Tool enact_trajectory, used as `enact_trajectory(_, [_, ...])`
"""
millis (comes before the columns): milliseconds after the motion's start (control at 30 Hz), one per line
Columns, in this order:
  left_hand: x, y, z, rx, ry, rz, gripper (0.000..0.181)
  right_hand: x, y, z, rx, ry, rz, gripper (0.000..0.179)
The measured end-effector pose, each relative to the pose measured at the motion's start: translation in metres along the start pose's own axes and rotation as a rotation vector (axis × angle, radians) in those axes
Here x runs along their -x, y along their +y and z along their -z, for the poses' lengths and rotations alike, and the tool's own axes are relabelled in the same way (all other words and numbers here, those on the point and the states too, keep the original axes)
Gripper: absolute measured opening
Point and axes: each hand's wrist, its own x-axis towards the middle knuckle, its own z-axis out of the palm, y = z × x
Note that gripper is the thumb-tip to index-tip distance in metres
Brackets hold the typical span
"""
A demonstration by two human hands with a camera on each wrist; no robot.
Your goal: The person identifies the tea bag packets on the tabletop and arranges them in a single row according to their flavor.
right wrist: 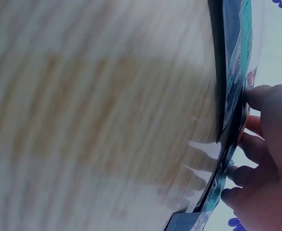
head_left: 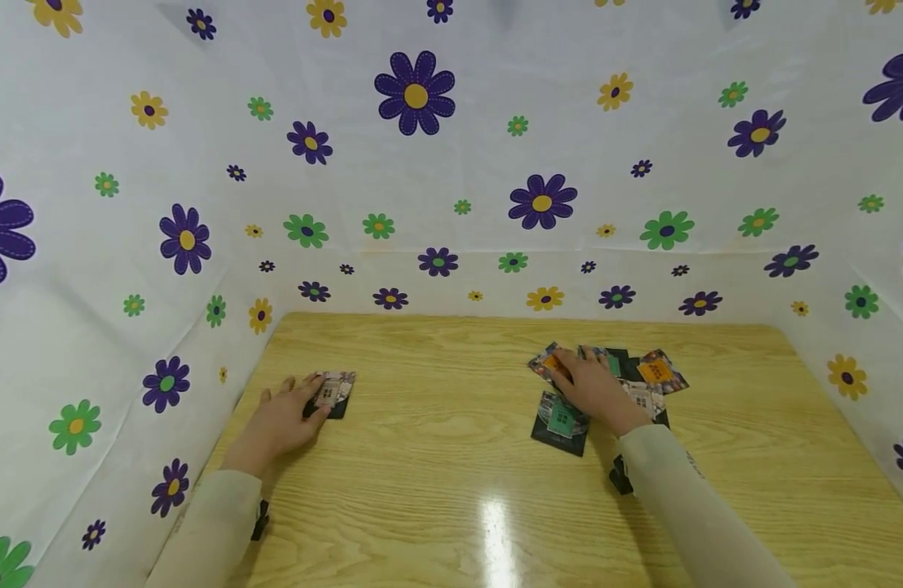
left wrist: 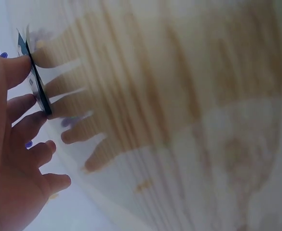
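On the left of the wooden table (head_left: pixel 437 457), a small flat square packet (head_left: pixel 337 392) has a dark edge and a pale printed label. My left hand (head_left: pixel 278 420) has its thumb at the near side of this packet and fingertips at its far side. In the left wrist view, the packet (left wrist: pixel 39 89) looks thin, with the thumb and two fingers against it. My right hand (head_left: pixel 594 388) reaches over a loose cluster of similar packets. Its thumb and fingers pinch an orange-labelled packet (head_left: pixel 545 362), partly hidden by the hand. A green-labelled packet (head_left: pixel 562 423) lies just nearer.
Another orange-labelled packet (head_left: pixel 659 371) and a pale-labelled packet (head_left: pixel 646 398) overlap dark ones right of the right hand. A green-labelled packet (head_left: pixel 613 365) sits behind it. White flower-printed sheeting (head_left: pixel 466 163) stands around the table's back and sides.
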Motion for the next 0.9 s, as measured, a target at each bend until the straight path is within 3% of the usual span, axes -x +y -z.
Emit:
enact_trajectory(167, [-0.003, 0.006, -0.002, -0.009, 0.018, 0.008, 0.068, 0.001, 0.002, 0.0, -0.005, -0.003, -0.005, 0.057])
enact_trajectory(400, [-0.004, 0.006, -0.006, -0.005, 0.025, 0.02, 0.067, 0.007, 0.012, 0.003, -0.051, 0.061, 0.011, 0.055])
enact_trajectory(900, [-0.002, 0.007, -0.002, 0.055, -0.008, 0.035, 0.067, 0.066, 0.072, 0.034, -0.039, 0.091, -0.032, 0.053])
